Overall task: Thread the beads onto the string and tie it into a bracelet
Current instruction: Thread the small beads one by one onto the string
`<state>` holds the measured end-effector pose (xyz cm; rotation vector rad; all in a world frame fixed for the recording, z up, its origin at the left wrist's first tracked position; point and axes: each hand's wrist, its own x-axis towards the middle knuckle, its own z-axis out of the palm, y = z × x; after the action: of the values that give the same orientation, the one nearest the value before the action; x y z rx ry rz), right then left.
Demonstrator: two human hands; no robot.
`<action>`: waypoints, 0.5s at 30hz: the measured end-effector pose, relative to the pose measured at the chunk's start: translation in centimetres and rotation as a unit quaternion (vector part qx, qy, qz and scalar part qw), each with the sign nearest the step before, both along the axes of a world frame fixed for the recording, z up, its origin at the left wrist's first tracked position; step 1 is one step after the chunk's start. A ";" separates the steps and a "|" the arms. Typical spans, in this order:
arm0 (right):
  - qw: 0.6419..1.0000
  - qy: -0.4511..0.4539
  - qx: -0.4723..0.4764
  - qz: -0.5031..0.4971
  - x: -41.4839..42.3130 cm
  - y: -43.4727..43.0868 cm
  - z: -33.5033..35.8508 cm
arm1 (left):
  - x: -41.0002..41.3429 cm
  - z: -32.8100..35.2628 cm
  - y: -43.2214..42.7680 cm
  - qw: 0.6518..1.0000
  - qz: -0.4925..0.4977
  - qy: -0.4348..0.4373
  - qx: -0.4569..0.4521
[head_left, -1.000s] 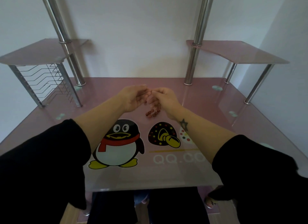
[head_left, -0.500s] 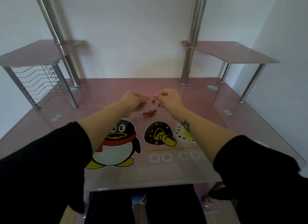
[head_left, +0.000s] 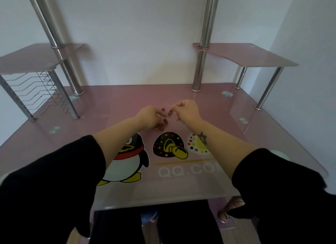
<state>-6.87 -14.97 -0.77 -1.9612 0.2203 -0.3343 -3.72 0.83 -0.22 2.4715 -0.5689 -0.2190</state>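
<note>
Beads (head_left: 162, 124): small, round, glossy red-brown, lying on the pink glass desk (head_left: 236, 120) between the two hands, just beyond the printed mushroom (head_left: 169, 147). The main cluster forms a short row, long axis running from near-left to far-right; a few loose ones sit apart just beyond it. String (head_left: 168, 105): very thin, pale, barely visible; the part that shows runs roughly left-right from the right hand's fingertips. Right hand (head_left: 188, 111): fingers curled, thumb and forefinger pinching the string. Left hand (head_left: 148, 116): fingers curled down over the cluster; cannot tell whether it holds a bead. Desk surface smooth, reflective; round chrome posts (head_left: 201, 62) stand behind.
</note>
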 end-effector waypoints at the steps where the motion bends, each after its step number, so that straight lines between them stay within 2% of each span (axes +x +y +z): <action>1: 1.000 0.003 -0.009 -0.002 0.1 0.0 -0.1 | 0.0 0.0 0.0 1.000 -0.005 -0.009 0.012; 8: 0.999 0.010 -0.046 -0.016 0.6 -0.3 -0.7 | 0.4 0.1 0.0 0.995 -0.005 -0.065 0.078; 15: 0.997 0.021 -0.063 -0.031 1.0 -0.9 -1.1 | 0.5 0.3 0.0 0.999 0.008 0.008 0.042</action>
<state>-5.87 -15.83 -1.88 -2.0907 0.2948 -0.3544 -3.22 0.88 0.09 2.5526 -0.5428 -0.2620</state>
